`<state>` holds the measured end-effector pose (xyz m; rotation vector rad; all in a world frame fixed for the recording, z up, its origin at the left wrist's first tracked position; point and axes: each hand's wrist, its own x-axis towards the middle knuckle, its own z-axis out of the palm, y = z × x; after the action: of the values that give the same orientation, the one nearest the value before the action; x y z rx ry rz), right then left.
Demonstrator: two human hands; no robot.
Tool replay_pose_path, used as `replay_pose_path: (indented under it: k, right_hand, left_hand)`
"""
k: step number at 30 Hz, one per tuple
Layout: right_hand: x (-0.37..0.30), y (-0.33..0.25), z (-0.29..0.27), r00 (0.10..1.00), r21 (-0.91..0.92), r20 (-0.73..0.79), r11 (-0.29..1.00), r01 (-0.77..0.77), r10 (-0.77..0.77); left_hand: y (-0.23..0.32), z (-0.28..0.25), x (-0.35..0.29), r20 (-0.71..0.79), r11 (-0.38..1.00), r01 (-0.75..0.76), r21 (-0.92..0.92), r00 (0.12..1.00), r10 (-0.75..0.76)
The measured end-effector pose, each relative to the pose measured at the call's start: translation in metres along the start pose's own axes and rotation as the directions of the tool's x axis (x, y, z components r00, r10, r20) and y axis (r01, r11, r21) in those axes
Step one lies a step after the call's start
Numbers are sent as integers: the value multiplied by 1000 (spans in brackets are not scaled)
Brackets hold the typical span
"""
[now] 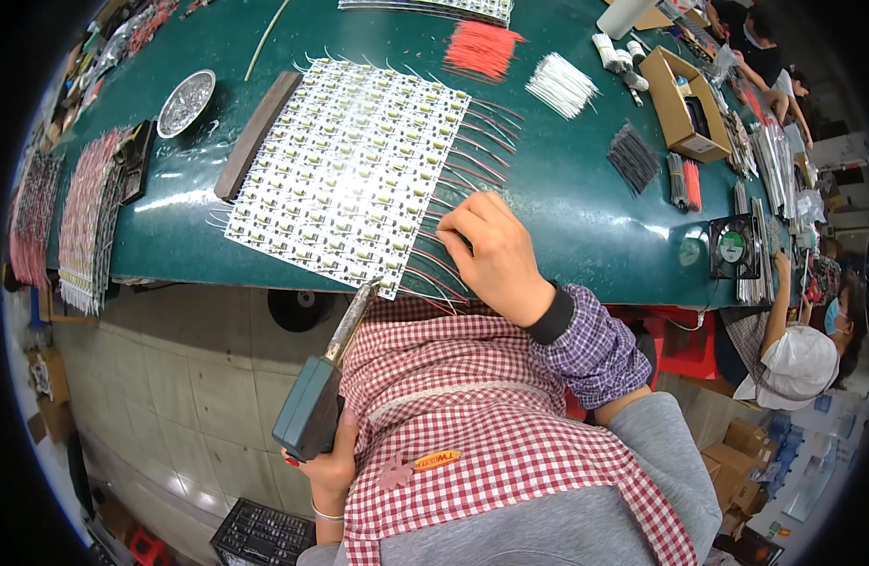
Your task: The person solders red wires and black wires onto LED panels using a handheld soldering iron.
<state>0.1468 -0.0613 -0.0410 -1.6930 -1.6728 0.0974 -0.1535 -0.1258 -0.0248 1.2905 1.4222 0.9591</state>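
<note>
A circuit-board sheet (345, 170) is laid on the bench (585, 212). Below its near corner, a soldering gun (309, 406) is gripped by the left hand (332, 464); at its right edge, the right hand (494, 253) is curled beside the wires (489, 139) (whether one is pinched cannot be told).

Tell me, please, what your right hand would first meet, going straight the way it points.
Probably the wires beside the board, which the right hand may already touch; depth is unclear.
</note>
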Motion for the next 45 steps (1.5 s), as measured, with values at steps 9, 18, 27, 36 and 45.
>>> replay_pose_path:
  k: [9,18,27,36,45]
  right_hand:
    - [6,11,13,995,-121,100,993,-14,26]
    - [9,62,-62,977,-160,-194,980,-116,84]
    - [-19,189,-137,912,-527,-355,762,-377,205]
    - [-14,166,-118,853,-363,-494,851,-380,170]
    - [-9,148,-92,866,-262,-442,890,-373,233]
  left_hand:
    - [-24,-7,2,54,992,-125,34,991,123]
    - [3,0,28,-96,977,12,-215,995,-33]
    - [13,-18,120,-218,940,-214,-264,963,158]
    - [10,-81,239,-6,729,39,-684,998,-59]
    - [-10,-134,348,11,604,100,-790,989,-149]
